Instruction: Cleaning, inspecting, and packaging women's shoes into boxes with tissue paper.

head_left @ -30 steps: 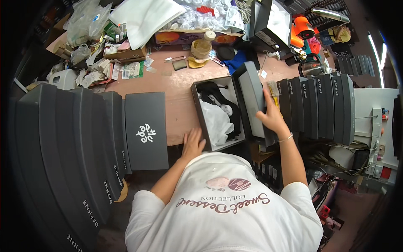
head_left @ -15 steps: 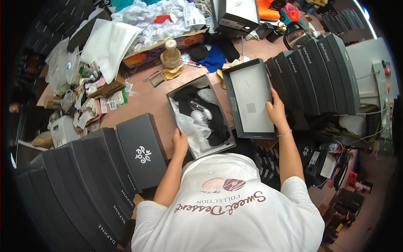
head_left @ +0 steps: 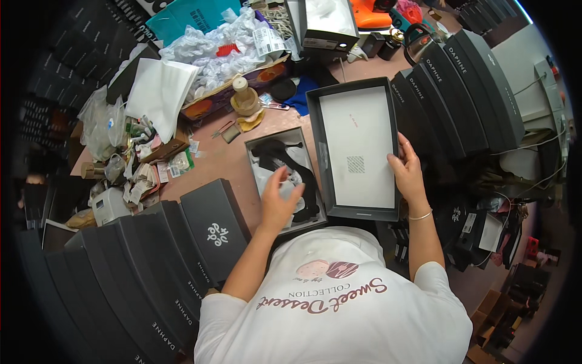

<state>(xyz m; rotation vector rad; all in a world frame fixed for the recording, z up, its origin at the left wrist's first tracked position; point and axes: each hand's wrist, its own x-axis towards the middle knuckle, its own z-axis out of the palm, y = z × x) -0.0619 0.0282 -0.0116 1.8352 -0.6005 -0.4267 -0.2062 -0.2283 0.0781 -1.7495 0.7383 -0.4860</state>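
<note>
In front of me an open dark grey shoebox (head_left: 313, 170) lies on the table. Black shoes (head_left: 308, 191), partly covered, rest inside it with white tissue paper (head_left: 260, 179). My left hand (head_left: 280, 203) is over the box, thumb and fingers apart, close to the shoes and the paper; I cannot tell whether it touches them. To the right my right hand (head_left: 410, 171) grips the edge of the shoebox lid (head_left: 333, 142), its pale inner side turned up.
Closed dark shoeboxes stand in rows at the left (head_left: 215, 227) and right (head_left: 473, 97). At the back are a carton of crumpled white paper (head_left: 209, 57), a masking tape roll (head_left: 245, 104) and scissors (head_left: 221, 128). A white label printer (head_left: 111, 206) stands far left.
My left hand has left the shoebox's side and moved in over its contents. The lid in my right hand is tilted more toward me. Less white paper covers the shoes.
</note>
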